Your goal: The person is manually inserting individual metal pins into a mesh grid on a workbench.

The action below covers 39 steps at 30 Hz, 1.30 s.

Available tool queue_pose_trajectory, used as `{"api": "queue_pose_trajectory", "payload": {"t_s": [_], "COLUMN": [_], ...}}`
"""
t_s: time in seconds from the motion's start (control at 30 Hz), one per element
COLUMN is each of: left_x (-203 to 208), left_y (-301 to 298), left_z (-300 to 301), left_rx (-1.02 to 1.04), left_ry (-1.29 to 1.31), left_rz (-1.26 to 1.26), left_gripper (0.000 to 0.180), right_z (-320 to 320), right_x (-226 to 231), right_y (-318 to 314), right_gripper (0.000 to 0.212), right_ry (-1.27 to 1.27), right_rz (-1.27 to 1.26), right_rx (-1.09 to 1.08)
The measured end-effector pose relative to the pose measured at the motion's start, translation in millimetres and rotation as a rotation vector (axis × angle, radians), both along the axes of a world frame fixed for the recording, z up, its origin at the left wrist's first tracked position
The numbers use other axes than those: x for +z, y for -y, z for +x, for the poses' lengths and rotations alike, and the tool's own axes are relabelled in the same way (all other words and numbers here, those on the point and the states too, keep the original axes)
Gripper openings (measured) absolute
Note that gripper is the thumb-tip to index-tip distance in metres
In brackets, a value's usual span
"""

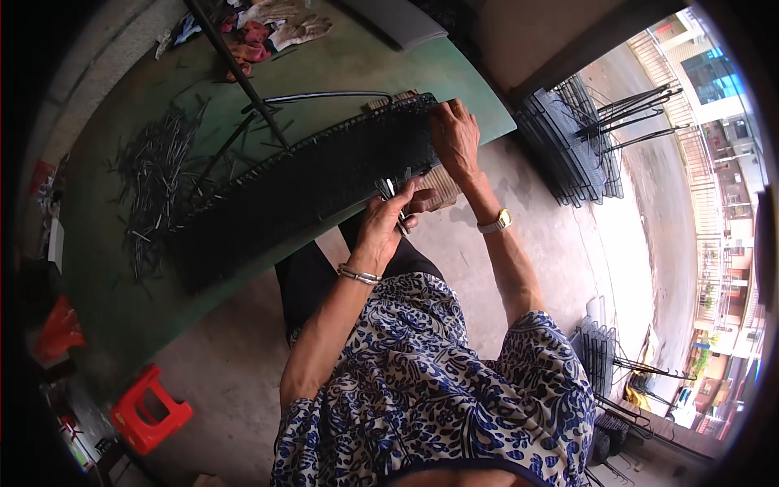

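Note:
A long black mesh rack [324, 170] lies slantwise along the near edge of a green table [97, 316]. Gathered in my left hand [391, 213] is a bunch of short thin strips [388, 188], dark and silvery, held just in front of the rack's near edge. My right hand [457, 134] is at the rack's right end, its fingers curled down against the corner. What those fingers pinch, if anything, is hidden. Many more dark strips [158, 174] lie in a loose heap on the table at the left.
A dark metal bar [235, 61] crosses above the table. Gloves and red cloths [260, 36] lie at its far side. Corrugated cardboard [436, 188] sticks out under the rack. A red stool [152, 412] stands lower left, and stacked black wire racks [568, 142] stand on the right.

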<state>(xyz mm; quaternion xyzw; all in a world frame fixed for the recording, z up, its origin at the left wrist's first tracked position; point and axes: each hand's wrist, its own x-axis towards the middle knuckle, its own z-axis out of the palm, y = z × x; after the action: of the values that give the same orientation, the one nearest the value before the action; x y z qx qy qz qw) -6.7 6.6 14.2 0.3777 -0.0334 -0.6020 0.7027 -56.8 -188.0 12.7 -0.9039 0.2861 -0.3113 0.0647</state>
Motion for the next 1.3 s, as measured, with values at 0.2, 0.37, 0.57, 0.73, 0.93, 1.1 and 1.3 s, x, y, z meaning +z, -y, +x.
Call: {"api": "queue_pose_trajectory", "payload": {"t_s": [0.2, 0.37, 0.57, 0.73, 0.93, 1.1, 1.3], "left_x": [-2, -6, 0, 1, 1, 0, -3], "left_y": [3, 8, 14, 15, 16, 18, 20], "left_z": [1, -3, -3, -5, -1, 4, 6], "left_rx": [-0.014, -0.029, -0.036, -0.035, -0.029, -0.042, 0.020], "left_ry": [-0.030, -0.070, -0.094, -0.061, -0.053, -0.035, -0.048], "left_rz": [0.007, 0.014, 0.022, 0.037, 0.040, 0.032, 0.082], "left_gripper": [0.025, 0.028, 0.026, 0.027, 0.028, 0.026, 0.019], "right_z": [-3, -7, -5, -2, -4, -5, -27], "right_x": [9, 12, 16, 15, 18, 25, 31], "right_y": [-5, -8, -6, -5, -11, -15, -31], "right_gripper": [0.013, 0.015, 0.014, 0.013, 0.014, 0.020, 0.023], "right_ry": [-0.113, -0.101, -0.083, -0.097, -0.124, -0.196, -0.023], "right_rz": [-0.073, -0.069, -0.016, -0.018, -0.002, 0.051, 0.247], "right_rx": [-0.057, -0.046, -0.041, -0.057, -0.065, -0.128, -0.010]}}
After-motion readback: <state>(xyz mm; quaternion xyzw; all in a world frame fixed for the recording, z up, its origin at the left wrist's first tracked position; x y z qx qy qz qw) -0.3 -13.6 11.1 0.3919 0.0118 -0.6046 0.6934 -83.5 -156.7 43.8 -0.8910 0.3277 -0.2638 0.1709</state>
